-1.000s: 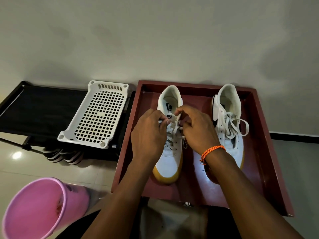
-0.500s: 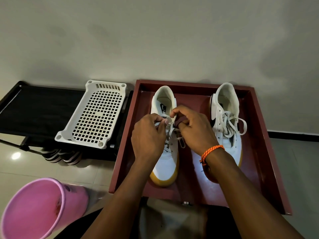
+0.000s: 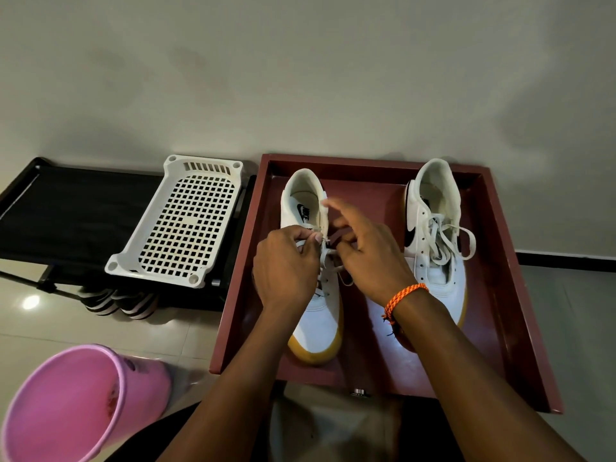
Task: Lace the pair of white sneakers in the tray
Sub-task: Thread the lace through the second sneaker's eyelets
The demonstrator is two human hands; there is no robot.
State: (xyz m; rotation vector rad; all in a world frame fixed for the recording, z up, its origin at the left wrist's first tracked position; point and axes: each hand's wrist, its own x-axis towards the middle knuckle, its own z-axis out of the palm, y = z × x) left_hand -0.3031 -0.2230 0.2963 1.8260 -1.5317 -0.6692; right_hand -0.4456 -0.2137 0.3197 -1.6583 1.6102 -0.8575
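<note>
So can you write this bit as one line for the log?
step: lacing left sneaker | left hand: pinching lace | right hand: pulling lace | right sneaker: laced | tray

The right hand point(image 3: 366, 251) now opens up, fingers lifting toward 12 o'clock with the lace point(image 3: 324, 216) trailing up, while the left hand point(image 3: 286, 265) keeps pinching it.

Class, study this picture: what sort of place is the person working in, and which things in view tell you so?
Probably a home entryway or shoe corner. A black shoe rack with striped footwear beneath it stands against a plain wall, on glossy floor tiles, beside the maroon tray of sneakers.
</note>
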